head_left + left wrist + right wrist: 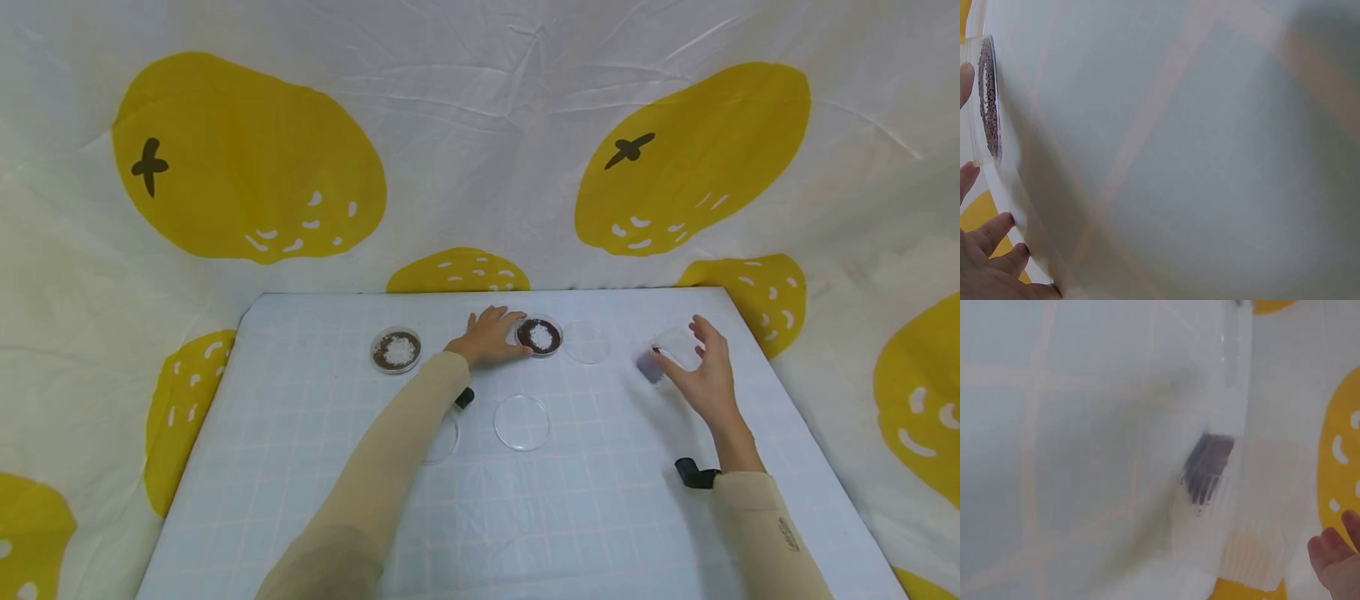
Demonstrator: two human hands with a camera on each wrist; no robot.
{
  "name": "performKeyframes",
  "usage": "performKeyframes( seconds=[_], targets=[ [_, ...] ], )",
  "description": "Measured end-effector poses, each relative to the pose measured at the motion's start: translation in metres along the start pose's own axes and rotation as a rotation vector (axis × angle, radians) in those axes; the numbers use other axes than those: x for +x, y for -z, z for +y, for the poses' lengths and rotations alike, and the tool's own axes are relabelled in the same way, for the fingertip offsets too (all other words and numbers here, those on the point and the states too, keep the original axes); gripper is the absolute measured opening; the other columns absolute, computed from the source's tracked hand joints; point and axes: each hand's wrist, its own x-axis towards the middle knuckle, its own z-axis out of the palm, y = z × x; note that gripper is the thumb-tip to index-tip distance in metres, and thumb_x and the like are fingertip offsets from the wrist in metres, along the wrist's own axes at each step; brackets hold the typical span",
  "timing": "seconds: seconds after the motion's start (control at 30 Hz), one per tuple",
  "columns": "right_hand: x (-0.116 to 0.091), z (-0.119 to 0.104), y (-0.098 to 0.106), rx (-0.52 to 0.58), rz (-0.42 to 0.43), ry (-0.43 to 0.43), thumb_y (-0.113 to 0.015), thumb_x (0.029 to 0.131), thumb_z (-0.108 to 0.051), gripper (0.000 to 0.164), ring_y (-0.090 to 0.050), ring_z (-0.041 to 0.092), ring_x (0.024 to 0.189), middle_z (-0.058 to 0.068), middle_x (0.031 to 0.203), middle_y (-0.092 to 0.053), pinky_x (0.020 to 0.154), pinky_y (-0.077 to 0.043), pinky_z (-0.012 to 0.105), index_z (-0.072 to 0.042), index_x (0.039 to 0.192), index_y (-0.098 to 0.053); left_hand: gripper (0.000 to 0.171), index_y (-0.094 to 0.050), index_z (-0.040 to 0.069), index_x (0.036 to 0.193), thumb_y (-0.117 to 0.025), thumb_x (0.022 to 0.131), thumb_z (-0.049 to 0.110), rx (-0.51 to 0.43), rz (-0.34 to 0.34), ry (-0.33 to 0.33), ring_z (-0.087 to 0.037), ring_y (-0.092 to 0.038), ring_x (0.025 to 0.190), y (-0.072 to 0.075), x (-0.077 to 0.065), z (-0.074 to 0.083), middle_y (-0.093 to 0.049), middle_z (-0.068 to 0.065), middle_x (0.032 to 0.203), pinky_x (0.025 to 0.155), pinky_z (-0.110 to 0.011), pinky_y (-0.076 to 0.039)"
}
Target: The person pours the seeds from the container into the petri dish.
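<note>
My left hand spans a clear petri dish of dark grains with a white patch, its thumb and index finger at the dish's rim. In the left wrist view the dish appears edge-on between those two fingertips, while the other fingers spread over the tabletop. On the right side, my right hand arches around a clear plastic cup with dark contents at its bottom. A gap shows between its fingers and the ribbed cup in the right wrist view.
Another filled petri dish lies at the left. Flat clear discs, one beside the held dish and one nearer the front, lie on the table; another clear disc is partly under the left sleeve. Fruit-patterned cloth hangs behind.
</note>
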Motion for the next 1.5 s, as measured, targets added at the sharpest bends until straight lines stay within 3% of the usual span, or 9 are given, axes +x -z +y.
performKeyframes(
  seconds=[0.2, 0.57, 0.9, 1.2, 1.5],
  targets=[
    [0.007, -0.015, -0.018, 0.033, -0.048, 0.022, -0.079, 0.088, -0.024, 0.09, -0.035, 0.039, 0.139, 0.022, 0.152, -0.034, 0.112, -0.031, 0.057, -0.007, 0.157, -0.025, 0.081, -0.033, 0.028, 0.157, -0.061, 0.091, 0.065, 0.011, 0.001, 0.0, -0.036, -0.013, 0.15, 0.002, -0.002, 0.001, -0.024, -0.012, 0.163, 0.116, -0.065, -0.005],
    [0.032, -0.03, -0.057, 0.085, -0.134, 0.138, -0.082, 0.086, -0.019, 0.089, -0.033, 0.04, 0.139, 0.023, 0.151, -0.034, 0.113, -0.03, 0.057, -0.004, 0.155, -0.028, 0.079, -0.033, 0.026, 0.157, -0.062, 0.092, 0.061, -0.001, 0.01, -0.008, -0.037, -0.013, 0.15, 0.006, -0.005, 0.005, -0.023, -0.014, 0.163, 0.116, -0.064, -0.005],
    [0.041, -0.024, -0.076, -0.025, -0.308, 0.002, -0.081, 0.084, -0.041, 0.105, -0.025, 0.043, 0.142, 0.023, 0.158, -0.023, 0.111, -0.028, 0.064, -0.007, 0.159, -0.016, 0.079, -0.033, 0.029, 0.157, -0.061, 0.091, 0.063, 0.004, 0.01, 0.01, -0.033, -0.012, 0.151, 0.003, -0.002, 0.005, -0.023, -0.011, 0.164, 0.117, -0.062, -0.004],
    [0.047, -0.017, -0.091, -0.164, -0.428, 0.003, -0.082, 0.083, -0.035, 0.109, -0.016, 0.046, 0.145, 0.033, 0.157, -0.016, 0.116, -0.019, 0.059, 0.007, 0.156, -0.013, 0.079, -0.033, 0.029, 0.157, -0.062, 0.091, 0.063, 0.013, 0.013, 0.021, -0.033, -0.013, 0.151, 0.002, -0.002, 0.007, -0.024, -0.011, 0.163, 0.117, -0.062, -0.004],
    [0.047, -0.016, -0.099, -0.283, -0.481, -0.021, -0.081, 0.083, -0.035, 0.108, -0.015, 0.051, 0.143, 0.039, 0.153, -0.018, 0.115, -0.019, 0.061, 0.014, 0.152, -0.014, 0.079, -0.033, 0.029, 0.157, -0.062, 0.091, 0.062, 0.003, 0.012, 0.023, -0.032, -0.012, 0.151, -0.001, -0.003, 0.002, -0.024, -0.01, 0.163, 0.117, -0.062, -0.003]
  ],
)
